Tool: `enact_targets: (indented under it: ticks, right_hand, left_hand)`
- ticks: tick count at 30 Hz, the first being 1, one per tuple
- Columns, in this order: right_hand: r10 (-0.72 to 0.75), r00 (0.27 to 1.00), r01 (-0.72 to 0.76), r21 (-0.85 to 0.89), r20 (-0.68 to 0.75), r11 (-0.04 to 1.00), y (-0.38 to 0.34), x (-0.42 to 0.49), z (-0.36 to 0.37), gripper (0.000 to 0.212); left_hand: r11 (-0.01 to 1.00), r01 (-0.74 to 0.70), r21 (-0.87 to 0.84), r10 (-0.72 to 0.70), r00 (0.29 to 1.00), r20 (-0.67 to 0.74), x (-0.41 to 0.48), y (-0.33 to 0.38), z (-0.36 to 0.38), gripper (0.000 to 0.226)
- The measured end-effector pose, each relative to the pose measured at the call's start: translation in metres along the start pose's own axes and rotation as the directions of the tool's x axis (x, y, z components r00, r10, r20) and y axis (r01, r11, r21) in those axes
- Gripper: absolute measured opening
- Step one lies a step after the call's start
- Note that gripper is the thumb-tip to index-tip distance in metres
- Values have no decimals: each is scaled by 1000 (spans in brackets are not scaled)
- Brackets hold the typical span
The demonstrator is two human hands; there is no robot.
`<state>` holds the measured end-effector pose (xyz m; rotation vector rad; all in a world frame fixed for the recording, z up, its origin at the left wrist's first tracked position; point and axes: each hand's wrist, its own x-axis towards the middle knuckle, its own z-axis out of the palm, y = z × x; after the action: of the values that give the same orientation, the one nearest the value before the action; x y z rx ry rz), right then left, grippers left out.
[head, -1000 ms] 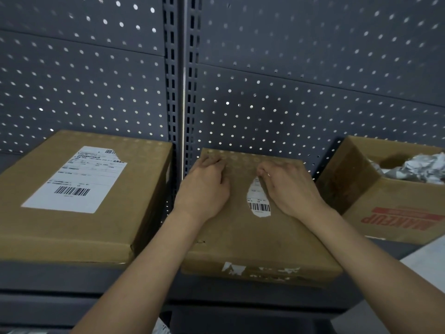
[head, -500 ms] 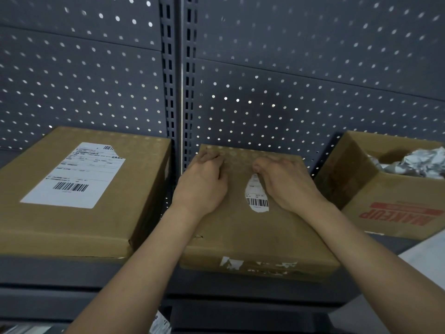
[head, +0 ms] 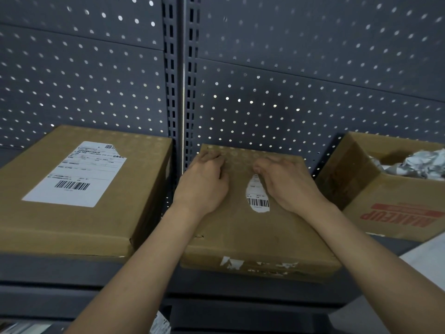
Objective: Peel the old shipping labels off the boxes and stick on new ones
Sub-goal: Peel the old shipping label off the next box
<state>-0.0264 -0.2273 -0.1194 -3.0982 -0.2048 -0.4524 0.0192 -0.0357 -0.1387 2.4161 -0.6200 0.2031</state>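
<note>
Both hands are on the middle box, which sits on the dark shelf in front of the perforated back panel. The left hand rests on the far left part of the lid, fingers curled under, gripping nothing. The right hand is on the far right part, its bent fingers meeting the far tip of the torn old label. I cannot tell if they pinch the paper or only touch it.

That label is a ragged white strip with a barcode, stuck mid-lid between the two hands. White scraps cling to the box's near face.

On the left stands a bigger box with a near-whole label. On the right is an open box printed in red, with crumpled silvery paper inside.
</note>
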Motion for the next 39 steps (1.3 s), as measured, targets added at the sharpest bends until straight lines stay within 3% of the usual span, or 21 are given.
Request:
enact_targets:
  ticks: [5,12,17,23,27,33,39]
  right_hand:
    - [86,994,-74,171,-64,982,2,-4,0,12]
    - [68,998,-61,293,-15,954,2,-8,-8,12]
    - [88,995,-74,264,-42,962,1,-6,-7,7]
    - [53,999,-52,14,-10,999,1,1,-2,15]
    - [51,999,-50,46,-17,998,1,-2,-2,13]
    - [113,993,-107,251,-11,962,0,-8,-7,18]
    - [83,997,-82,245,7,966,-3,-11,-10,9]
  left_hand:
    - [1000,0,-4,0,1000,-4,1,-2,1,47]
    - [1000,3,-6,-3,1000,6,1,-3,3,48]
    - [1000,0,4,0,1000,11,1,-3,3,47]
    - [1000,-4,5,4,1000,-1,-1,0,0,43]
    - [1000,1,-3,-1,1000,5,-1,-1,0,46]
    - [1000,-8,-8,8,1000,-1,-1,-1,0,46]
    - [1000,-8,-8,8,1000,-5,-2,2,-3,46]
